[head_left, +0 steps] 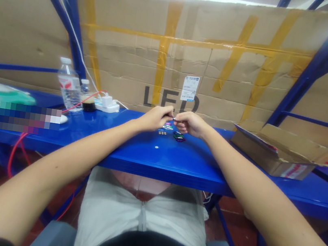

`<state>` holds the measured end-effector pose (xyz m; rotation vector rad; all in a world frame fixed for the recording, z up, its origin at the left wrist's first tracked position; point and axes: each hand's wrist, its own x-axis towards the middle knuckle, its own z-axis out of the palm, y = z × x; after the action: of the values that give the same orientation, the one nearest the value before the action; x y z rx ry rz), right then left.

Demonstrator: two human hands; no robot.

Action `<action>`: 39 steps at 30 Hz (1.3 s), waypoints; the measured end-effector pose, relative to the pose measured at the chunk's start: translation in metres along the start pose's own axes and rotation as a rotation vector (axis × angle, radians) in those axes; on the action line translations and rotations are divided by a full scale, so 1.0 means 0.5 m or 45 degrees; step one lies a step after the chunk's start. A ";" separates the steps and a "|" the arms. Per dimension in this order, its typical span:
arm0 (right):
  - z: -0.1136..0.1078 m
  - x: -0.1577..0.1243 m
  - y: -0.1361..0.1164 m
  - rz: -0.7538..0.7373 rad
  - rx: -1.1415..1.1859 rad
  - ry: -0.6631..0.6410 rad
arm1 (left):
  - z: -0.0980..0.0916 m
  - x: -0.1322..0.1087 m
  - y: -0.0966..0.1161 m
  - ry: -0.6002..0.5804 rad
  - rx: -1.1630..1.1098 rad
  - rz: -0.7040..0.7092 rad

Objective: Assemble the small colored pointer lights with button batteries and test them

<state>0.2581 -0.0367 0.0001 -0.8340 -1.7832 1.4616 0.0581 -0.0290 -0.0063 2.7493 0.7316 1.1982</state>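
My left hand (160,117) and my right hand (191,123) meet above the blue table (134,155), with fingertips pinched close together. Between them is a small dark piece (174,119), too tiny to name, gripped from both sides. Just below lie several slim shiny coloured pieces (168,126), partly hidden by the hands. Small gold-coloured round pieces (162,132) sit in a group beneath my left hand. Under my right hand is a little heap of dark, green and purple loop-shaped pieces (179,137). A small pale disc (156,147) rests closer to the table's front edge.
An open cardboard box (264,154) stands at the right. At the left are a water bottle (69,86), a small jar of dark liquid (88,101), a power strip (108,105) with cables, and a green packet (7,97). Behind rises a large cardboard panel (124,59).
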 end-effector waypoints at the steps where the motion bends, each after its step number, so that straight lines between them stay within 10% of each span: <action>1: 0.000 -0.001 -0.002 0.006 -0.012 0.002 | 0.001 0.000 0.000 0.002 -0.006 0.003; 14: -0.083 0.016 0.015 0.171 -1.367 0.288 | 0.008 0.000 -0.046 0.019 0.035 -0.328; 25: -0.043 0.038 0.045 0.187 -1.490 0.274 | 0.010 -0.006 -0.077 -0.091 0.138 -0.234; 39: -0.027 0.047 0.069 -0.230 -1.339 0.358 | 0.015 -0.006 -0.091 -0.212 0.231 -0.136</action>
<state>0.2580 -0.0046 -0.0295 -1.2349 -2.2813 0.1726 0.0432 0.0111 -0.0241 2.8647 0.9983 0.9114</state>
